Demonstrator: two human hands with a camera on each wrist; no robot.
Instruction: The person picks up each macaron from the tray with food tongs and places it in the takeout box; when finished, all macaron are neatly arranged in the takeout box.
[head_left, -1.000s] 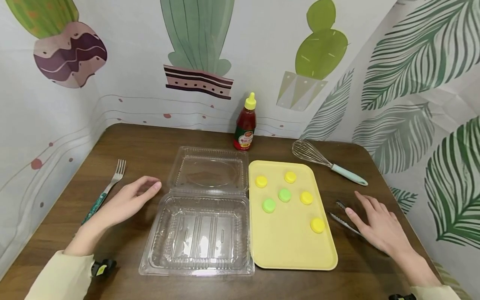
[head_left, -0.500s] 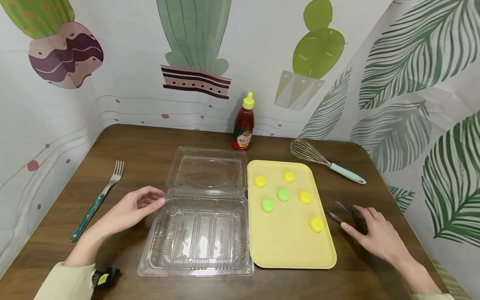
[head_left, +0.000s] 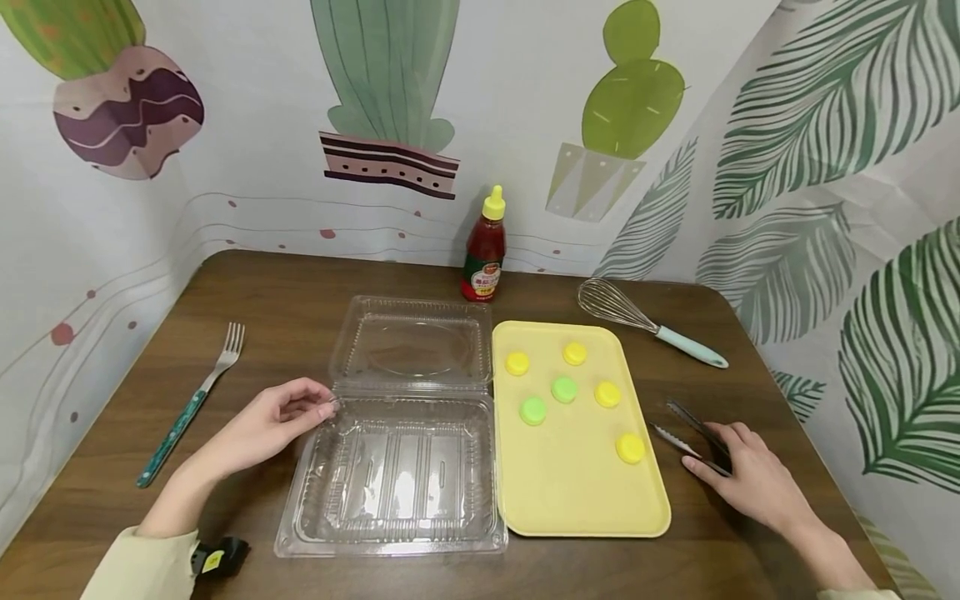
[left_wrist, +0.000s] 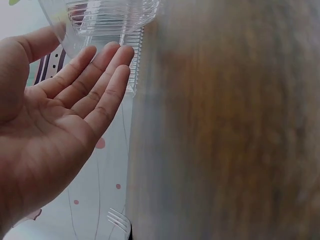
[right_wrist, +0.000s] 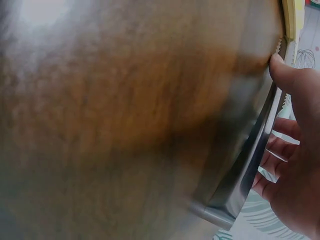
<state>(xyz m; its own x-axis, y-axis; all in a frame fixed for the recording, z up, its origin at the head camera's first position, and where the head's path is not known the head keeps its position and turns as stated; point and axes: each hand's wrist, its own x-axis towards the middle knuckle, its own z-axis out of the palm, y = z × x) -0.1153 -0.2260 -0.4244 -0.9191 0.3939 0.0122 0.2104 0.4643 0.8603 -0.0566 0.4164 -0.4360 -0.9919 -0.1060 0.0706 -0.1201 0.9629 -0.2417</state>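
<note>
My left hand is at the left edge of a clear plastic clamshell box, near its hinge. The box lies opened flat, lid toward the back. In the left wrist view the thumb is at the plastic edge and the fingers extend fairly straight beside it. My right hand holds a pair of metal tongs right of the tray, thumb along one arm, fingers round the other side. The tongs stand spread, and the palm hides their rear in the head view.
A yellow tray touches the box's right side and bears several yellow and green round pieces like macarons. A ketchup bottle and a whisk are at the back. A fork lies at the left.
My left hand has moved right and down to the box's edge. My right hand has come down round the tongs. The box, tray and round pieces stay in place.
</note>
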